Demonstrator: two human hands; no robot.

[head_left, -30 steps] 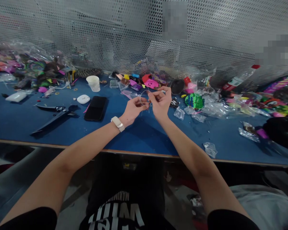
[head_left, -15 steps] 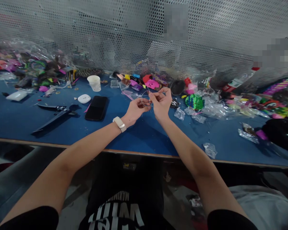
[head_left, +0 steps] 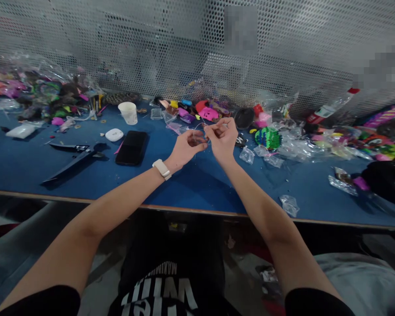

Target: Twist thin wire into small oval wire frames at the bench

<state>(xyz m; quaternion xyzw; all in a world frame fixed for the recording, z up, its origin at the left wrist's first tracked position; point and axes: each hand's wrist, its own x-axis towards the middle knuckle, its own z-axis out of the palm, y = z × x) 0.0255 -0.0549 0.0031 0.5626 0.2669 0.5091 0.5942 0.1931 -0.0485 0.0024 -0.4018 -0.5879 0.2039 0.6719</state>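
Near the middle of the table (head_left: 184, 188), well in from its front edge, the right hand (head_left: 223, 138) pinches what seems thin wire (head_left: 199, 127); the left hand's (head_left: 187, 147) grip I cannot tell.

Thin strand (head_left: 199, 125) pt. hidden btwn 2 hands (head_left: 223, 137), details too sm.

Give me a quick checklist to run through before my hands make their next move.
1. Thin strand pinched by the right hand: ok.
2. Left hand firmly gripping the strand: cannot tell, its fingers are curled beside it.
3. Strand free of tangles: cannot tell, too fine.
4. Scissor-like tool closed: not ok, it lies spread open.
5. Paper cup upright: ok.
6. Phone lying apart from both hands: ok.
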